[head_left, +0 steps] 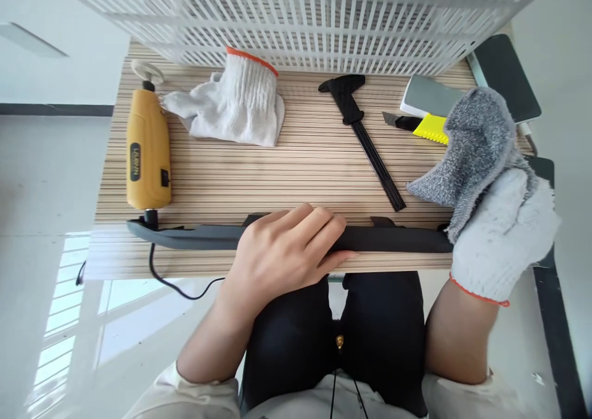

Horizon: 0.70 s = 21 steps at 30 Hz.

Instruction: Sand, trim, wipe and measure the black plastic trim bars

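Note:
A long dark grey plastic strip [393, 239] lies along the front edge of the striped table. My bare left hand [289, 246] is closed over its middle, fingers on the far side and thumb on the near side. At the strip's right end is my right hand [506, 237], in a white knit glove with an orange cuff edge. It grips a grey fluffy cloth [481, 141], part of which touches or covers that end. The cloth's upper part bunches above the glove, near a yellow utility knife [431, 128] with its blade showing.
On the left lies a yellow rotary tool [148, 150], its cord hanging over the front edge. A white glove [235, 107] and a black caliper [365, 138] lie mid-table. A white slatted basket [296, 24] spans the back. Grey-topped boxes [504, 73] sit at the right.

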Motion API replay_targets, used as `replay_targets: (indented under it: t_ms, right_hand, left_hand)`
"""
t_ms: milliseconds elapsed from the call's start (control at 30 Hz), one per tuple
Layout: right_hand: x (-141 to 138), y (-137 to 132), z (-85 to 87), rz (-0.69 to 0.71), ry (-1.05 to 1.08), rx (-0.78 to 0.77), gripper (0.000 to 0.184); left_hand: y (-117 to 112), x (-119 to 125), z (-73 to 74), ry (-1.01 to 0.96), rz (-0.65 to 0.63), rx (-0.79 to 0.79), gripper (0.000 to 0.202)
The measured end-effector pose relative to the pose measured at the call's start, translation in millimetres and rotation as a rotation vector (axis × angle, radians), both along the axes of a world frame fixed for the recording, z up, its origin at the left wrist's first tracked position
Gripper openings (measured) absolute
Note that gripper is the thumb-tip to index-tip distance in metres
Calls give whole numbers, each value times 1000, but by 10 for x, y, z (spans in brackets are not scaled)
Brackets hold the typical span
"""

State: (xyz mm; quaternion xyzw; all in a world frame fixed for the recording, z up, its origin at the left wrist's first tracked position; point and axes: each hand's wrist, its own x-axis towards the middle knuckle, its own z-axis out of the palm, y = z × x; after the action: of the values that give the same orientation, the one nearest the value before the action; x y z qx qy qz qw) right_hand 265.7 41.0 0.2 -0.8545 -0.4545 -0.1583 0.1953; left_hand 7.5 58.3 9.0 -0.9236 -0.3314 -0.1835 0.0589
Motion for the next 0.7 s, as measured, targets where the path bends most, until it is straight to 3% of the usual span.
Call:
replay_targets:
  t_ms: [200, 333, 500, 600, 700]
  right_hand:
    - [-141, -136, 52, 350, 23, -110, 46]
    - [-449, -303, 121, 520, -7, -198, 46]
    - [-869, -400, 60, 808, -42, -161, 54]
    - [-877, -385, 29, 868, -76, -147, 55]
    - [-666, -394, 33, 880, -125, -157, 54]
  left_hand:
    - [-16, 42, -44, 1, 75, 30, 39]
    - [-11, 63, -49, 25, 97, -29, 42]
    - [5, 68, -24, 150, 134, -179, 25]
    - [6, 61, -15, 182, 133, -211, 28]
    - [-1, 67, -13, 192, 137, -220, 40]
